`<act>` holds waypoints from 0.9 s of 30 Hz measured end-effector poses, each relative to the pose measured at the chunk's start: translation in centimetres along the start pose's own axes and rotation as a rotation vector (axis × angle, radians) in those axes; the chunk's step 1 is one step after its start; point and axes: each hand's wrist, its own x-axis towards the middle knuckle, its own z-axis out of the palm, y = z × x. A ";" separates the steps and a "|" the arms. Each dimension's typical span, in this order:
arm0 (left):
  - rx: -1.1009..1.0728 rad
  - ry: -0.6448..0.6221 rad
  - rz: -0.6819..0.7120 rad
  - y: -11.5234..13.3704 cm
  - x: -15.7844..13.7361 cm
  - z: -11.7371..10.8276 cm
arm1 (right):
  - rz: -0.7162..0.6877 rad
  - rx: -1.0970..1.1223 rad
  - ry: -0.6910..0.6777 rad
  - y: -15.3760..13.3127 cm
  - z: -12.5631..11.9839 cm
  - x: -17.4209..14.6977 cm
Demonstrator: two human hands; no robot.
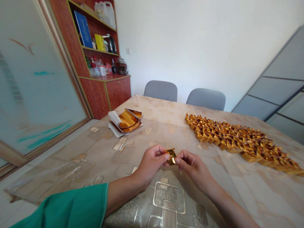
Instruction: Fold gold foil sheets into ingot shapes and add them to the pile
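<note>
Left fingers (162,159) and right fingers (182,162) pinch, curled.

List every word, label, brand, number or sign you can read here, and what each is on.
No text can be read.
Flat blue object on the shelf: pale marks, too blurred to read.
Dark bottle below: any label too small to read.
Gold piece and gold sheets: no lettering visible.

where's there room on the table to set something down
Bare tabletop lies between the gold sheet stack and the folded gold pieces, and between that stack and the green sleeve. Those pieces crowd the right side.
</note>
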 end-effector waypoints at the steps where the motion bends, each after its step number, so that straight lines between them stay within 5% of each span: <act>1: 0.000 -0.005 -0.006 0.0 0.0 0.0 | -0.005 0.002 0.007 0.0 0.0 0.0; 9: -0.032 -0.056 -0.051 -0.2 0.3 -0.6 | 0.041 0.042 -0.102 -0.8 -0.7 0.0; 27: -0.152 -0.009 -0.137 -0.3 0.2 -0.6 | 0.008 0.111 -0.049 -0.2 0.4 -0.4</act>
